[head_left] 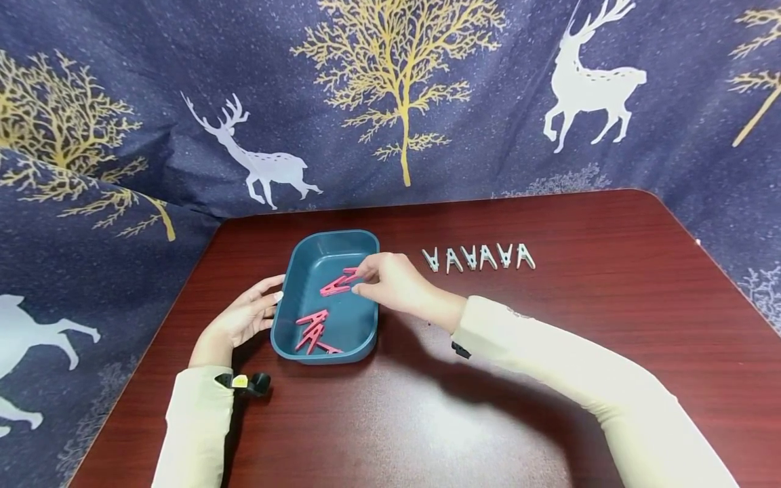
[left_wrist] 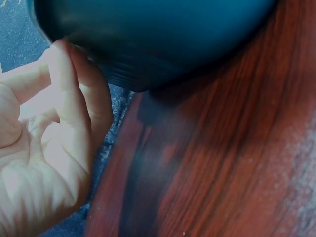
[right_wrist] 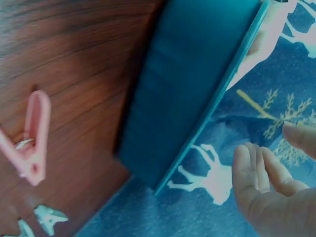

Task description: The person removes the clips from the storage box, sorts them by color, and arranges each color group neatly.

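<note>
A blue-green plastic bin (head_left: pixel 325 242) stands on the table, with several pink clothespins (head_left: pixel 314 329) lying in it. My left hand (head_left: pixel 241 318) is at the bin's left side, its fingertips touching the outer wall near the rim; in the left wrist view its fingers (left_wrist: pixel 69 98) reach up to that wall. Over the bin's right side hovers my right hand (head_left: pixel 390 278), close to pink clothespins (head_left: pixel 335 286) in the head view. In the right wrist view its thumb and fingers (right_wrist: pixel 242 168) stand apart, with nothing visible between them.
Pale clothespins (head_left: pixel 470 257) stand in a row right of the bin, several of them. A pink clothespin (right_wrist: pixel 37 143) shows over the table in the right wrist view only. Behind the dark red table (head_left: pixel 610 271) hangs a blue patterned cloth (head_left: pixel 476 156).
</note>
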The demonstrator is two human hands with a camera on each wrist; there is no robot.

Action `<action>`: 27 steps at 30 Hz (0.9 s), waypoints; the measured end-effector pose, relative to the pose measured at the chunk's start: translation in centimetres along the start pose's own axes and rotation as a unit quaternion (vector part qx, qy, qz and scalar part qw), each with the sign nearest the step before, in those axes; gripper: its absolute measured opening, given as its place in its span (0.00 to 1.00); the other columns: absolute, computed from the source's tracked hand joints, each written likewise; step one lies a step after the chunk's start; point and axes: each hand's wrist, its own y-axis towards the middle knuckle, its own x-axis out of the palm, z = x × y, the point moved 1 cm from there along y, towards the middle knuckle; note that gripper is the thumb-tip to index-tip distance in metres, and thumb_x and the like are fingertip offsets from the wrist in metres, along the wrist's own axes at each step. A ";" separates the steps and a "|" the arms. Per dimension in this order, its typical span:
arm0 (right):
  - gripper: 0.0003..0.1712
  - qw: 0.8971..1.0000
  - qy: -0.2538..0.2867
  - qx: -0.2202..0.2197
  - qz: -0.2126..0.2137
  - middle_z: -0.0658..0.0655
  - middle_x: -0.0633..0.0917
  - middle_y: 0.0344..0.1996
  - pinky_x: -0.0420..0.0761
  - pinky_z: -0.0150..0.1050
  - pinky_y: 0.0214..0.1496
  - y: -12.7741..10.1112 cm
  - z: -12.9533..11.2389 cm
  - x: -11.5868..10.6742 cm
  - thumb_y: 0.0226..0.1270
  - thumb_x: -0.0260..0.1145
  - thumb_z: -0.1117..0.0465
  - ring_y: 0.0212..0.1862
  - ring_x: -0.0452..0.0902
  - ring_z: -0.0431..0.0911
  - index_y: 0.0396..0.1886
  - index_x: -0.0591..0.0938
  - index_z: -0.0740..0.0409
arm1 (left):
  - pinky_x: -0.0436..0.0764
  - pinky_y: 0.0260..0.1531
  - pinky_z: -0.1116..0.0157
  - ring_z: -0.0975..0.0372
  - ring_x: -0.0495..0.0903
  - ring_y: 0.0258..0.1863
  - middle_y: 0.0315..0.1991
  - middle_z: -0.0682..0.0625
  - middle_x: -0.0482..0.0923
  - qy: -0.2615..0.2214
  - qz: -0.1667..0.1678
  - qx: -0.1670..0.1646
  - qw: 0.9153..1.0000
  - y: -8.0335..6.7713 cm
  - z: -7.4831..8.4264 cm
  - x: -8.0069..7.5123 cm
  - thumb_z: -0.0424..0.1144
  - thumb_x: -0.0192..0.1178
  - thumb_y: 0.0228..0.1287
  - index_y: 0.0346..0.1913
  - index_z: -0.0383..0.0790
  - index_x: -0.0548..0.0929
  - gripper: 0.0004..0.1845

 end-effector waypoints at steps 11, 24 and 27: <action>0.18 0.995 -0.036 -0.024 -0.088 0.58 0.86 0.43 0.81 0.35 0.48 0.7 -2.1 2.7 0.56 0.72 0.60 0.45 0.82 0.47 0.46 0.84 0.63 | 0.82 0.41 0.66 0.65 0.82 0.42 0.46 0.57 0.81 -0.004 -0.010 0.006 1.000 0.1 0.1 -0.1 0.35 0.43 0.76 0.66 0.49 0.61 0.19; 0.14 0.980 -0.096 0.013 -0.172 0.52 0.82 0.25 0.71 0.26 0.29 1.5 -2.4 6.2 0.54 0.74 0.56 0.29 0.72 0.40 0.36 0.85 0.61 | 0.82 0.41 0.66 0.65 0.83 0.43 0.47 0.57 0.81 0.004 -0.006 0.005 1.000 0.0 0.2 0.0 0.36 0.43 0.76 0.67 0.48 0.60 0.20; 0.13 0.975 -0.110 0.011 -0.193 0.50 0.74 0.16 0.64 0.27 0.23 1.5 -2.2 6.9 0.54 0.74 0.56 0.22 0.66 0.40 0.23 0.81 0.59 | 0.83 0.42 0.65 0.65 0.83 0.43 0.47 0.57 0.81 0.006 -0.005 -0.001 1.000 -0.1 0.1 0.1 0.36 0.43 0.76 0.67 0.48 0.60 0.21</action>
